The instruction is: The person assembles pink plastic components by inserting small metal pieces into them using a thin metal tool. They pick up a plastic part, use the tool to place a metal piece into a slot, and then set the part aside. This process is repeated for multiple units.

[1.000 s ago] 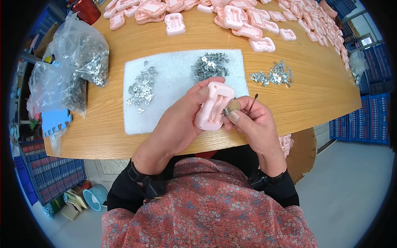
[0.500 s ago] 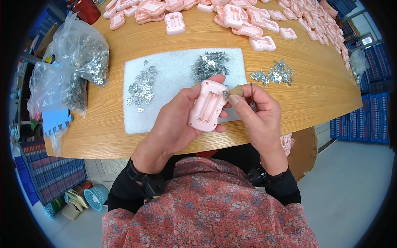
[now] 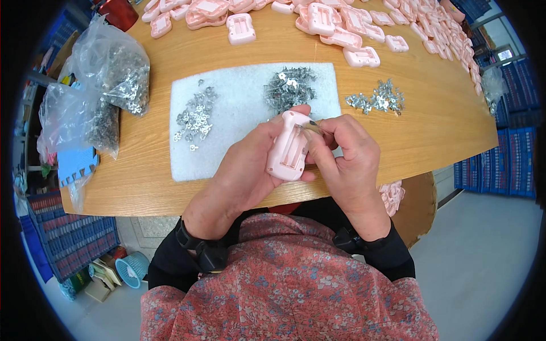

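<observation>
My left hand (image 3: 242, 156) is wrapped round a pink plastic battery housing (image 3: 286, 150), which tilts with its open battery compartment facing up. At the compartment's upper right end, my right hand (image 3: 347, 150) has its thumb and forefinger pinched together against the housing. A small metallic glint shows by the fingertips, but what they hold is too small and covered to make out. Just beyond the hands, a dense heap of spring-like metal contacts (image 3: 289, 91) lies on a white foam sheet (image 3: 239, 79). Flat metal contact plates (image 3: 196, 116) are scattered on its left part.
More small metal pieces (image 3: 387, 98) lie on the wooden table (image 3: 432, 119) right of the foam. Many pink housings (image 3: 341, 37) cover the far side. Clear plastic bags of metal parts (image 3: 122, 79) stand at left, near a blue foam mat (image 3: 78, 165). A red container (image 3: 118, 14) stands behind.
My right fingers have moved left and inward onto the compartment's upper end. The housing has shifted slightly right and turned a little. A thin dark rod by the right fingers no longer shows.
</observation>
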`<control>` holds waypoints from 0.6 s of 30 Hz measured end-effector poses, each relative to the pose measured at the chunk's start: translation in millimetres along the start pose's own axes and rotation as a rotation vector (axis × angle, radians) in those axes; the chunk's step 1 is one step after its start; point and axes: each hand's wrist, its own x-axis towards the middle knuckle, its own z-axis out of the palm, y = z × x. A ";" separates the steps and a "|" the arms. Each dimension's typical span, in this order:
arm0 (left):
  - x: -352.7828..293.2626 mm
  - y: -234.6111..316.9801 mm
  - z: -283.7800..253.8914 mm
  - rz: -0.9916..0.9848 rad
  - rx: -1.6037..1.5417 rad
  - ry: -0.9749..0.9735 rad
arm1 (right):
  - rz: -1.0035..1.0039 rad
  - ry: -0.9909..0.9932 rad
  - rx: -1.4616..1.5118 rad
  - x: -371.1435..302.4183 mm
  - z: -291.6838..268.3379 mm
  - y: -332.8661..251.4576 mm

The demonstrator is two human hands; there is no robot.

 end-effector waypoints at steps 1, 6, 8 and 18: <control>0.3 -0.5 -0.6 0.001 0.004 -0.003 | -0.008 0.008 -0.018 -0.6 0.0 -0.7; 0.4 -1.0 1.1 0.004 0.014 0.000 | -0.063 0.001 -0.084 -5.2 0.3 1.9; 0.3 -2.2 1.5 0.008 0.021 0.007 | -0.108 0.007 -0.127 -6.5 0.0 1.2; 0.5 -0.5 1.8 -0.019 -0.025 -0.010 | 0.103 0.003 0.085 -8.5 -7.4 4.5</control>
